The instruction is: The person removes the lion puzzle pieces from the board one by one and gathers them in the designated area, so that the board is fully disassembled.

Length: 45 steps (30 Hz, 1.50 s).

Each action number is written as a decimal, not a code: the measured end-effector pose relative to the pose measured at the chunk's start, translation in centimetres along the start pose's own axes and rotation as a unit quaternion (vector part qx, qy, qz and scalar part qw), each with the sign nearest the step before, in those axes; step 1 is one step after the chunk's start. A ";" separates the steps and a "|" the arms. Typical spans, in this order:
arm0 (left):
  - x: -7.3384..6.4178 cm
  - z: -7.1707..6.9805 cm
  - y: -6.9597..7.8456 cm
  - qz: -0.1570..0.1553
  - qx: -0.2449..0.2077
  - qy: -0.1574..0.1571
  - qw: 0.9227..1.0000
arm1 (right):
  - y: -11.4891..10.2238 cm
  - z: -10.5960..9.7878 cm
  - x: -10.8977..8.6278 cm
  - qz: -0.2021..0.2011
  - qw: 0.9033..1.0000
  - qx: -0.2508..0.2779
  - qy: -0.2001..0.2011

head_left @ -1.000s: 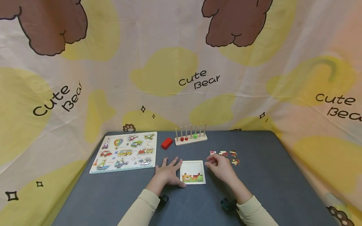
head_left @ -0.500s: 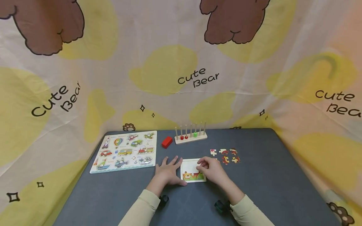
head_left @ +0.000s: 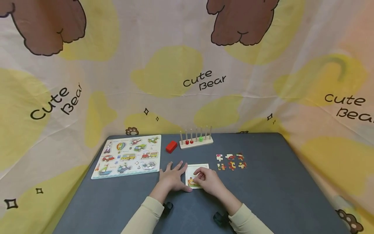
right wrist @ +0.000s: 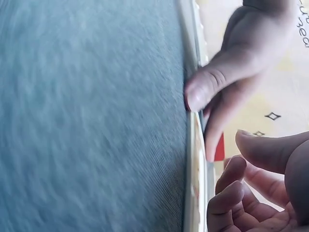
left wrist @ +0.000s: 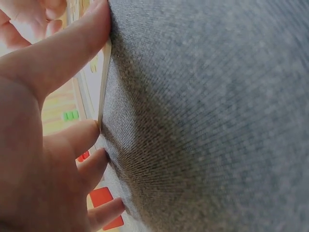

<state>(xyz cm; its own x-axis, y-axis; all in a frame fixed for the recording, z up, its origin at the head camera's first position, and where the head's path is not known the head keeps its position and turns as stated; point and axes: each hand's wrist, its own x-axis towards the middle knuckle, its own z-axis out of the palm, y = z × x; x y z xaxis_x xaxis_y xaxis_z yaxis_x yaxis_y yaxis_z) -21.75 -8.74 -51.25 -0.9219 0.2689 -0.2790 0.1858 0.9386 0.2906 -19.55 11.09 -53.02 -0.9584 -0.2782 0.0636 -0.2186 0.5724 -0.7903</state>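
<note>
A small white puzzle tray [head_left: 198, 166] lies on the dark table, with picture pieces [head_left: 191, 182] along its near side. My left hand [head_left: 170, 178] is spread at its left edge; in the left wrist view the thumb [left wrist: 72, 53] and index fingertip touch the tray's rim [left wrist: 102, 87]. Over the tray's near right part hovers my right hand [head_left: 211, 182], covering some of the picture. Its fingers are loosely bent, and the right wrist view shows a gap between thumb [right wrist: 265, 151] and fingers with nothing held there.
Several loose jigsaw pieces [head_left: 232, 165] lie in two rows right of the tray. Behind it are a red block [head_left: 171, 147] and a wooden peg rack [head_left: 196, 143] with red and green beads. A vehicle puzzle board [head_left: 134, 172] lies at the left.
My right hand has moved left, from beside the loose pieces to over the tray, uncovering those pieces. My left hand has stayed at the tray's left edge.
</note>
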 end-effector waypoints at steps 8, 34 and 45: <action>-0.1 0.3 0.0 0.000 0.000 0.004 1.000 | 0.1 1.4 0.3 0.003 0.999 -0.009 -0.035; -0.1 0.2 0.2 -0.006 -0.008 0.006 1.000 | -0.1 1.6 0.6 0.012 0.998 -0.052 -0.039; -0.1 0.2 0.2 -0.013 -0.002 -0.002 1.000 | -0.2 1.2 0.4 0.013 0.999 0.000 -0.050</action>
<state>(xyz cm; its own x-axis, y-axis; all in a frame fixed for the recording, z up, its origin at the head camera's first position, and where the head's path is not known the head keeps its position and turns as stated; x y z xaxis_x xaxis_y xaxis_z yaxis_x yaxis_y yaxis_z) -21.57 -8.48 -51.37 -0.9253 0.2449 -0.2894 0.1600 0.9444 0.2873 -19.65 9.94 -53.64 -0.9405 -0.3393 -0.0187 -0.1940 0.5812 -0.7903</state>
